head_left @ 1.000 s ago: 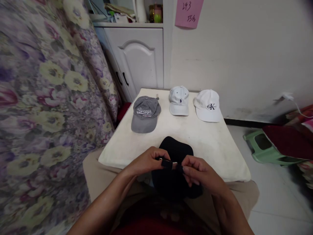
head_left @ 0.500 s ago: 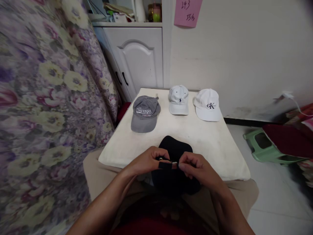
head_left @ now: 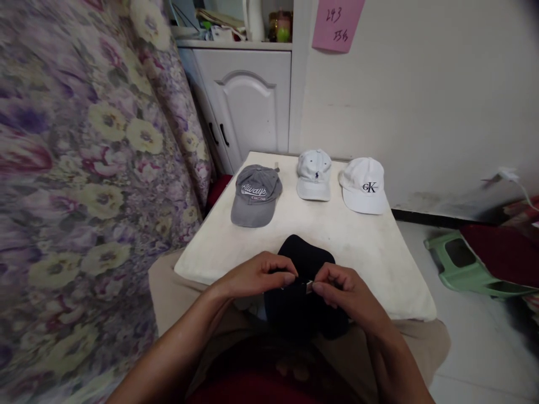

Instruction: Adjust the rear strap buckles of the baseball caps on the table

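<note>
A black cap point(head_left: 295, 317) rests at the table's near edge, over my lap, its brim pointing away from me. My right hand point(head_left: 343, 287) pinches the cap's back strap beside a small metal buckle point(head_left: 309, 287). On the other side of the buckle, my left hand point(head_left: 263, 275) has thumb and forefinger closed on the dark strap. Most of the strap is hard to make out against the black cloth. Farther back lie a grey cap point(head_left: 256, 196) with white lettering, a pale blue cap point(head_left: 314, 174) and a white cap point(head_left: 364, 185) with a dark monogram.
The caps lie on a cream-covered table point(head_left: 374, 258). A floral curtain point(head_left: 96, 224) hangs on the left. Behind stands a white cabinet point(head_left: 252, 106); a pink note point(head_left: 338, 22) is stuck on the wall. A green stool point(head_left: 458, 255) with a dark red top stands at right.
My left thumb and forefinger have shifted along the strap, and the dark strap end that stuck out beside the buckle no longer shows. The whole view has shifted slightly.
</note>
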Demonstrator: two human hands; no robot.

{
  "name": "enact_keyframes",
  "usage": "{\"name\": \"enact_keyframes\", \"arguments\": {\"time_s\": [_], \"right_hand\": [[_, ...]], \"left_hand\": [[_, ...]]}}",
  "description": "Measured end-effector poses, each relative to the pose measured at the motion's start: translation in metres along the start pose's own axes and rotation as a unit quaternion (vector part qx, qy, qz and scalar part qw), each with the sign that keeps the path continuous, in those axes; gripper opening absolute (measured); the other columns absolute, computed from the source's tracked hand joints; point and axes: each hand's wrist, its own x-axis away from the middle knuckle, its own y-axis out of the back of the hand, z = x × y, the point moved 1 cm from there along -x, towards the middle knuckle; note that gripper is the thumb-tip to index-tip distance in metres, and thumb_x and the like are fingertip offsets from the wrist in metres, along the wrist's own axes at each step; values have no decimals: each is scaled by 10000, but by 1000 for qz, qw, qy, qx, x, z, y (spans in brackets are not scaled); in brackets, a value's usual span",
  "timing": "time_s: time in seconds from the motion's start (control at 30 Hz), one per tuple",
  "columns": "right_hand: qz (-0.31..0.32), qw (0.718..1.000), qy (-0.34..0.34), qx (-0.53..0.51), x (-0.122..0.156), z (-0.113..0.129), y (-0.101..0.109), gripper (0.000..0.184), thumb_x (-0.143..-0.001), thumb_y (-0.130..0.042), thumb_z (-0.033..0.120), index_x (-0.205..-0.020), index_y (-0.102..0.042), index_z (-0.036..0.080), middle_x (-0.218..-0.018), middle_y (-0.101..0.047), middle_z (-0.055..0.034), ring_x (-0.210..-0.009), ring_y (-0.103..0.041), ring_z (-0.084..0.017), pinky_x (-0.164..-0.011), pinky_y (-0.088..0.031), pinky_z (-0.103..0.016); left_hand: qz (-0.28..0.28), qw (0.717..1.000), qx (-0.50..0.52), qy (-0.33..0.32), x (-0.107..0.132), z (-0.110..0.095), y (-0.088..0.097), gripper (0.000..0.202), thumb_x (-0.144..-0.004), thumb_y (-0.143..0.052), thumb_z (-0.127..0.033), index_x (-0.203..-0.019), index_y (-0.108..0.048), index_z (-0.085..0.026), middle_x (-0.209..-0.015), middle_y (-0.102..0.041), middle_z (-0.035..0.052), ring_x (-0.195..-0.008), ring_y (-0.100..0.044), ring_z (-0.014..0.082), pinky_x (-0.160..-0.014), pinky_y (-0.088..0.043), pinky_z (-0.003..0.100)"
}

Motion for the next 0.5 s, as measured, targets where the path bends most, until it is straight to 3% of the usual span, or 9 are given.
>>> {"name": "enact_keyframes", "arguments": {"time_s": [0.13, 0.3, 0.5], "right_hand": [[10, 1000, 4, 2, 2, 3, -3, 222, -877, -663, 368, -774, -601, 181, -630, -518, 42, -549, -438, -90, -515, -326, -223], [31, 999, 20, -8, 3, 5, -2, 200, -919, -590, 368, -924, -610, 170, -684, -559, 20, -591, -481, -106, -555, -364, -237], [21, 1000, 21, -9, 1, 1, 0, 112, -903, -591, 276, -857, -552, 181, -693, -562, 22, -600, -477, -109, -555, -353, -240]], "left_hand": [[-11, 1000, 6, 27, -5, 1, -8, 189, -813, -675, -328, -830, -712, -144, -702, -628, -5, -636, -505, 117, -590, -368, 221], [-22, 995, 65, 75, -7, 0, -10, 235, -790, -690, -365, -753, -687, -133, -615, -564, -33, -556, -448, 89, -529, -320, 203], [-20, 994, 69, 81, -10, 1, -9, 261, -772, -707, -390, -727, -678, -135, -600, -552, -34, -554, -437, 88, -517, -312, 198]]}}
